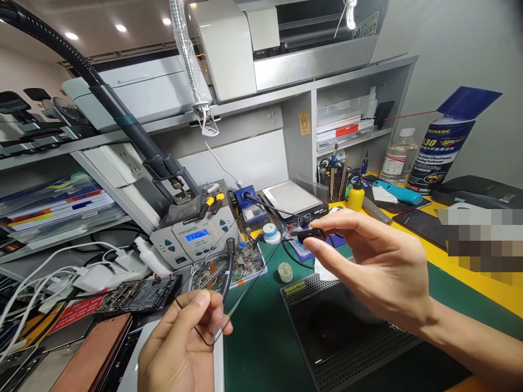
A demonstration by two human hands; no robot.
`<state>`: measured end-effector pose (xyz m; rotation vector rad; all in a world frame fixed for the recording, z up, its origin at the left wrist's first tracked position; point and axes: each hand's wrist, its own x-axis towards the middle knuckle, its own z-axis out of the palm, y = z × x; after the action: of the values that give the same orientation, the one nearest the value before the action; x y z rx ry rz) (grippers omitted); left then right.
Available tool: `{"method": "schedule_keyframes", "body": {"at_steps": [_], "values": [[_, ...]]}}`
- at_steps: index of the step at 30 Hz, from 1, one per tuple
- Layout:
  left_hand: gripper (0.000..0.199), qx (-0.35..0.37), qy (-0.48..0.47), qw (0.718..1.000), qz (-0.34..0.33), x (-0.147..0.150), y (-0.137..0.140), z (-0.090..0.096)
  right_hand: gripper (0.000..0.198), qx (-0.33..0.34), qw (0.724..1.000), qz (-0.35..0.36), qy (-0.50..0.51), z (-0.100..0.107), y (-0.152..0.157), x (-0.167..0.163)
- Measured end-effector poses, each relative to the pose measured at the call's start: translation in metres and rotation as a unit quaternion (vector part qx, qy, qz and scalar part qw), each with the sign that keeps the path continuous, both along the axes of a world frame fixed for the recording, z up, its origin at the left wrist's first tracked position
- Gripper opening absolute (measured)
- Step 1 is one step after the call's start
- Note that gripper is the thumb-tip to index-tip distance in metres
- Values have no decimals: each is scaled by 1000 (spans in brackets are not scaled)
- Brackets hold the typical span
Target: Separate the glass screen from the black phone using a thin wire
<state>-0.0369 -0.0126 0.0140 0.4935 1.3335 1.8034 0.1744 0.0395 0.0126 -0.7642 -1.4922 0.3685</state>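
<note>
My left hand (pixel 183 337) pinches the lower corner of a clear glass panel (pixel 255 280) with a thin black border. The panel is tilted, and the workbench shows through it. My right hand (pixel 376 267) is raised to its right, with thumb and forefinger closed on a small black cylindrical piece (pixel 311 235); its exact kind I cannot make out. Below the right hand, a dark glossy screen (pixel 335 321) lies on a black perforated mat (pixel 304 348). Behind the panel sit a tray of small electronic parts (pixel 249 261) and a grey soldering station (pixel 196 234) with a lit display.
A small round jar (pixel 285 271) and a white-and-blue tub (pixel 271 233) stand beyond the mat. Phone parts (pixel 139 294) and white cables crowd the left. At right are a yellow bottle (pixel 356 196), a clear bottle (pixel 399 158) and a blue spray can (pixel 439 147).
</note>
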Motion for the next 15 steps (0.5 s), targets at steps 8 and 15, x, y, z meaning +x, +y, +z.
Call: {"method": "schedule_keyframes", "body": {"at_steps": [8,15], "values": [[15,0,6,1000,-17,-7,-1,-3,28,6,1000,17,-7,-2,1,-3],[17,8,16,1000,-24,-7,1,-6,23,-11,1000,-8,-8,-2,-1,0]]}}
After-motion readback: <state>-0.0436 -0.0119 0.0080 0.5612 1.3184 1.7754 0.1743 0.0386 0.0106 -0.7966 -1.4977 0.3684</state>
